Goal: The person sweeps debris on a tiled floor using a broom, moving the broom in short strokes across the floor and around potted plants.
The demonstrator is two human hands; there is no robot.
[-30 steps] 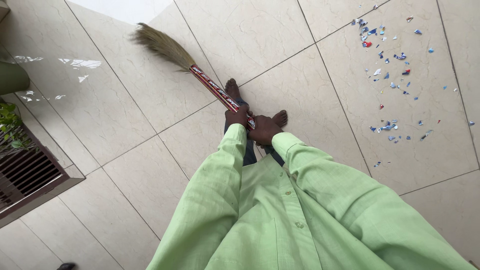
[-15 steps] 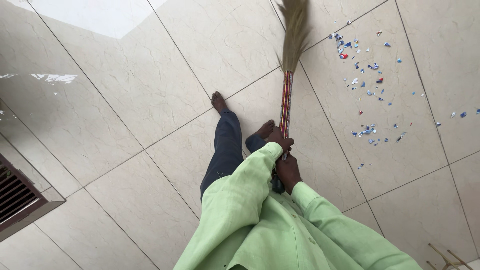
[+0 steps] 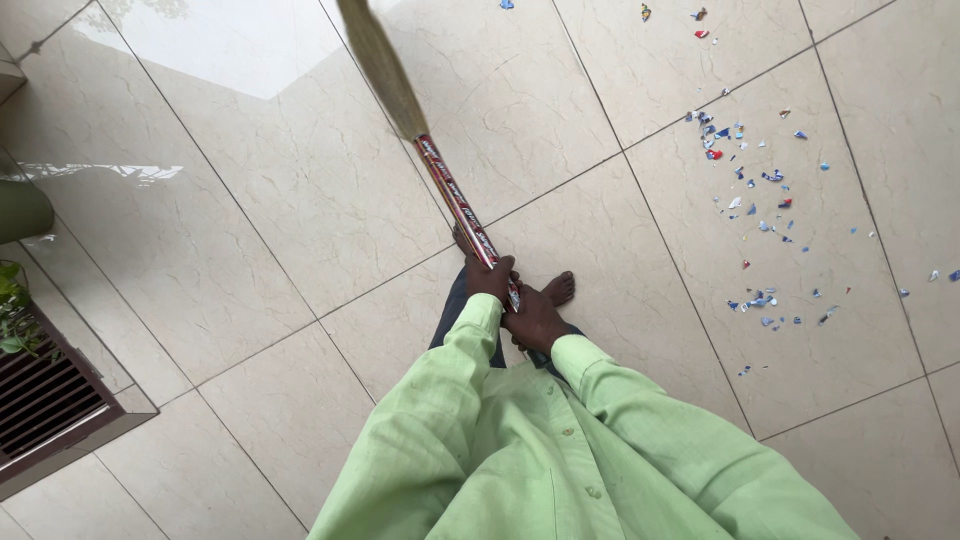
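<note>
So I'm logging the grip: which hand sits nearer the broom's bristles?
The left hand. It grips the broom handle higher up, toward the bristles. The right hand holds the handle's end just below it, nearer the body.

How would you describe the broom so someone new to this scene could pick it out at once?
Start at the pale tiled floor and find the green sleeves at bottom centre. Both hands, left hand above right hand, grip the broom. It is the only long thing: red patterned handle, straw-coloured bristles at top.
</note>
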